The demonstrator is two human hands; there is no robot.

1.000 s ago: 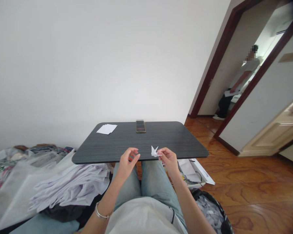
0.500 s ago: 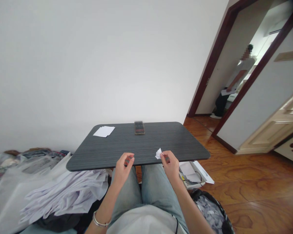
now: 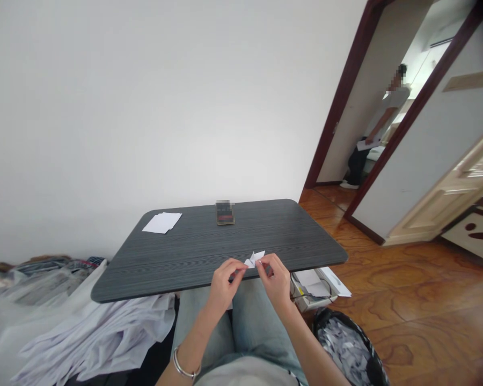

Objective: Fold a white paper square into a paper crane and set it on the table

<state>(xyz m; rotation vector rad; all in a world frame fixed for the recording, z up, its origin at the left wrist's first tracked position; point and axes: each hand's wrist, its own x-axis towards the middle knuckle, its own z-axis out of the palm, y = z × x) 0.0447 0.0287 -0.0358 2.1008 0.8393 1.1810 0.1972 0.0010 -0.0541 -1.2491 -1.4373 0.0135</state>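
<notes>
Right now, in the head view, a folded white origami figure (image 3: 253,260) is being pinched between the fingertips of the left hand (image 3: 225,284) and the right hand (image 3: 274,280), both nearly closed, just above the near edge of a dark wood-grain counter (image 3: 209,241). Loose white paper sheets (image 3: 161,222) are laid far left, a blurred phone (image 3: 225,213) far centre.

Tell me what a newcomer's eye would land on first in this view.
The left hand and right hand meet above the front edge of the dark grey table, pinching a small folded white paper figure. Farther back on the tabletop lie white paper sheets, and a standing person shows in the door frame at upper right.
</notes>
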